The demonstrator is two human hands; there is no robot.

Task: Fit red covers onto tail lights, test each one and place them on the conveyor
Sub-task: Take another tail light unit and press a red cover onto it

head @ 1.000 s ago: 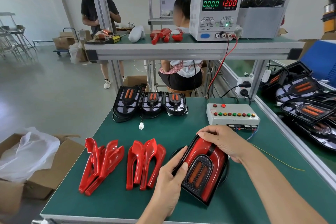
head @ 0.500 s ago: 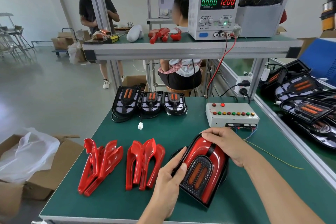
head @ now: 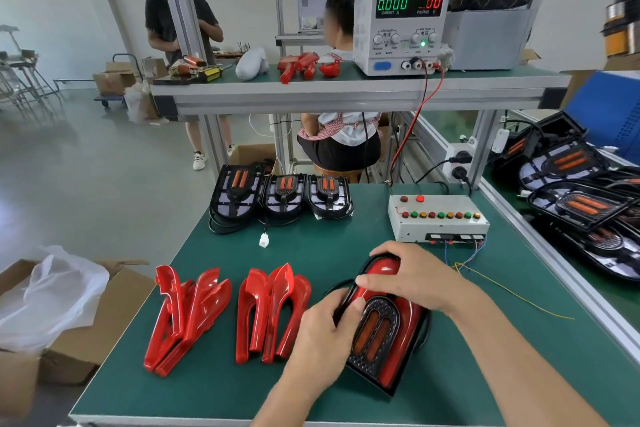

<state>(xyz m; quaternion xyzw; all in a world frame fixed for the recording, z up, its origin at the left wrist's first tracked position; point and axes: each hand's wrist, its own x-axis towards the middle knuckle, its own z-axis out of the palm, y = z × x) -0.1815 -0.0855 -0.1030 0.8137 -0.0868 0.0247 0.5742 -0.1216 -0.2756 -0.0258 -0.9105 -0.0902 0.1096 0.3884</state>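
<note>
Green matting covers the counter (head: 214, 392), which is framed by aluminium rails. Near its front edge a tail light (head: 377, 333) lies flat with a red cover (head: 382, 269) seated on it. The tail light's left edge is gripped by the left hand (head: 322, 336), the thumb laid on the red cover beside the black honeycomb centre. The rounded far end of the cover is pressed by the right hand (head: 412, 276), whose fingers are curled over it. To the left, two bunches of loose red covers (head: 187, 315) (head: 272, 312) are laid on the mat, well apart from the hands. Three bare tail lights (head: 280, 192) are lined up at the far edge, a white connector (head: 264, 240) lying just before them. A test box (head: 438, 218) with coloured buttons sits beyond the right hand. On the upper shelf a power supply (head: 401, 26) is lit. More tail lights (head: 581, 204) are seen on the conveyor (head: 609, 295) at right.
</note>
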